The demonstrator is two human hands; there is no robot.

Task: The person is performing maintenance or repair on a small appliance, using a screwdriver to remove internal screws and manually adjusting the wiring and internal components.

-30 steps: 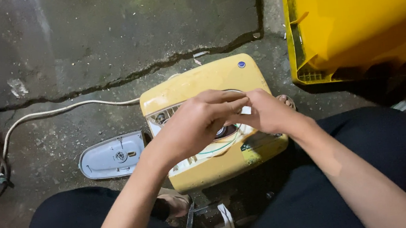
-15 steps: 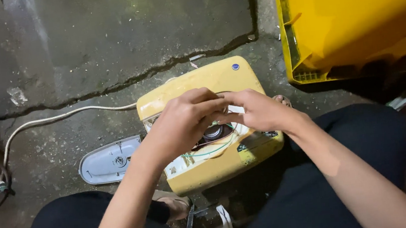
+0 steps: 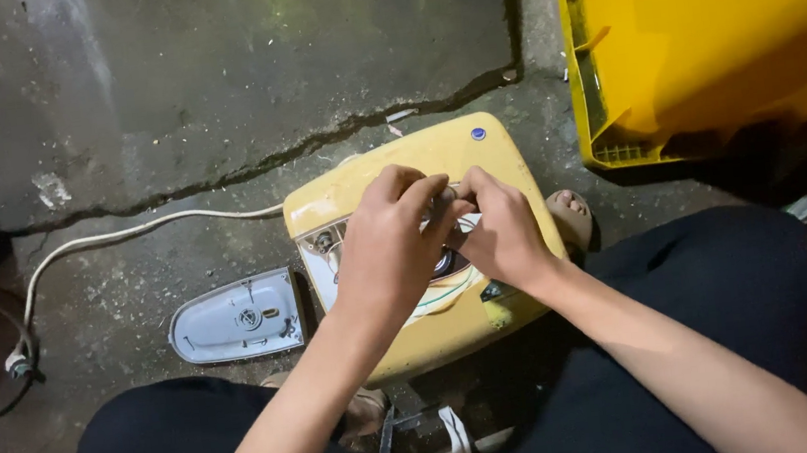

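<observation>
A pale yellow plastic appliance housing [image 3: 451, 152] lies on the concrete floor between my knees, its inner side open with wires and a round dark part showing. My left hand [image 3: 388, 248] and my right hand [image 3: 499, 231] meet over that opening, fingertips pinched together on some small part near its upper edge. What the fingers pinch is hidden by the hands. A white cord [image 3: 115, 237] runs from the housing's left side out to the left.
A grey-white detached cover plate [image 3: 238, 319] lies on the floor left of the housing. A big yellow plastic crate [image 3: 702, 25] stands at the upper right. A crack [image 3: 247, 163] crosses the concrete. My bare toes [image 3: 572, 214] show right of the housing.
Both hands stay together over the opening, and their fingertips have shifted slightly up toward its upper edge. The view has drifted a little; the housing has not visibly moved.
</observation>
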